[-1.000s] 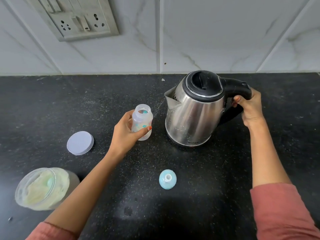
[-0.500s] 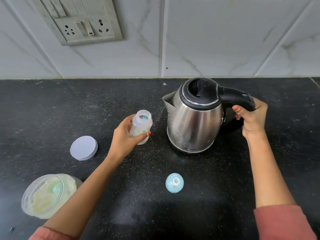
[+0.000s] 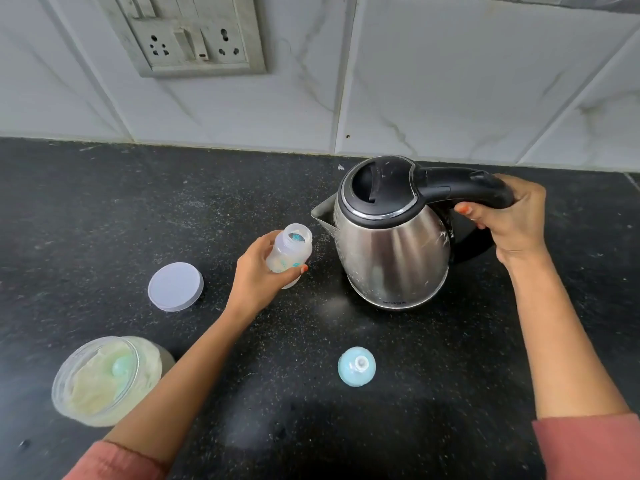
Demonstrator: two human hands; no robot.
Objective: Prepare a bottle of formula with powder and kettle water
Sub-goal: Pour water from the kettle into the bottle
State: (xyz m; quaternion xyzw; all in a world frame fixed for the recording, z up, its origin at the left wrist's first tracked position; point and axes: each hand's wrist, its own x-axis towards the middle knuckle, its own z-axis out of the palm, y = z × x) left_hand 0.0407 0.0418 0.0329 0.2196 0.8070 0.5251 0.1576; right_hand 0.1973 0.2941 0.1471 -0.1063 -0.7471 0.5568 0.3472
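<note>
Hands meet over a black stone counter [image 3: 104, 209] as a person readies a feed: the left hand [image 3: 258, 275] has its fingers wrapped around the lower body of a small clear baby bottle [image 3: 289, 252], uncapped and tipped so its open mouth leans toward two o'clock, at the spout of a steel kettle [image 3: 393, 244]. Mouth and spout sit near one another but apart. The right hand [image 3: 510, 220] is closed around the kettle's black handle [image 3: 464, 187], at three o'clock from the pot; whether the base is clear of the counter cannot be told.

Pale powder appears to line the bottle's bottom, so the pour looks like the step in hand. The bottle is likely light, thin-walled and a little slick, best held low on the body, away from the neck where hot water would land. The kettle probably carries real weight, and its bare metal may be hot; the handle is the one safe hold.

An open powder jar [image 3: 104, 379] stands at eight o'clock, its lid [image 3: 175, 286] beyond it, and the bottle's blue teat cap [image 3: 356, 366] lies at six o'clock.
</note>
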